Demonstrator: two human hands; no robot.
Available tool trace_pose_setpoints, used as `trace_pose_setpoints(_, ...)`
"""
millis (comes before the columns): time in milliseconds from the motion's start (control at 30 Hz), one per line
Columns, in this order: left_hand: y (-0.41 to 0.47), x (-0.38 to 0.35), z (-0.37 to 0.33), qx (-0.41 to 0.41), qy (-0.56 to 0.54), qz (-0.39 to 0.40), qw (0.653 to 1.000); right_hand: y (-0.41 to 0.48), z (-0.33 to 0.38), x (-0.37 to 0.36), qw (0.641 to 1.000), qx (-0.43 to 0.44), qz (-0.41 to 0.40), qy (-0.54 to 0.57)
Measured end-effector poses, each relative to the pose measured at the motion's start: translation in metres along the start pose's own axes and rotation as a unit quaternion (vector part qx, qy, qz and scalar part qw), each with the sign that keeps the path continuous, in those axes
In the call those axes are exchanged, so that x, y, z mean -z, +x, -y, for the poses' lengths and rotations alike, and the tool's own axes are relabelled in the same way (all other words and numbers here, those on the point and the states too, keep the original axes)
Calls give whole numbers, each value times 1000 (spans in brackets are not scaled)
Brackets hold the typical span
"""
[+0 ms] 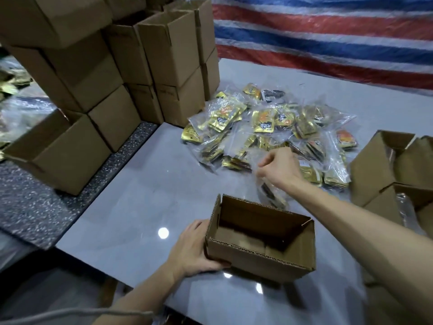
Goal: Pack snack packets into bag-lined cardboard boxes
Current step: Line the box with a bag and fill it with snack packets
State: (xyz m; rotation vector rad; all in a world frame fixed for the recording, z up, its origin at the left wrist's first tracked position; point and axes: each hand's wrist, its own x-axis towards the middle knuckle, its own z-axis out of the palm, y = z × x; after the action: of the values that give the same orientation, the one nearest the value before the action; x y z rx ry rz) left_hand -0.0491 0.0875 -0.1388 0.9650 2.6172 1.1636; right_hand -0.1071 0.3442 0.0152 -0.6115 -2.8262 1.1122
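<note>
Your right hand (278, 167) pinches a clear bag (269, 193), its contents blurred, just beyond the one open box (260, 252). Your left hand (194, 249) grips that box's left wall. Behind lies a pile of bagged packets (269, 127), too tangled to count. Two opened boxes (384, 165) at the right are cut off.

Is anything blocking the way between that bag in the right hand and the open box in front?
Nothing visible does. The right hand pinches a clear bag of packets just beyond the open box, whose inside looks empty. Only the box's own far wall lies between; the left hand holds its left side.
</note>
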Motion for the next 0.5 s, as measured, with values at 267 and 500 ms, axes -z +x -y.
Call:
trace_pose_setpoints(267, 0, -5, 4, 12, 38, 13, 999, -19, 8, 71, 993, 88, -78, -13)
trace_pose_setpoints(500, -1, -2, 0, 21, 30, 7, 999, -33, 22, 131, 987, 119, -105, -3)
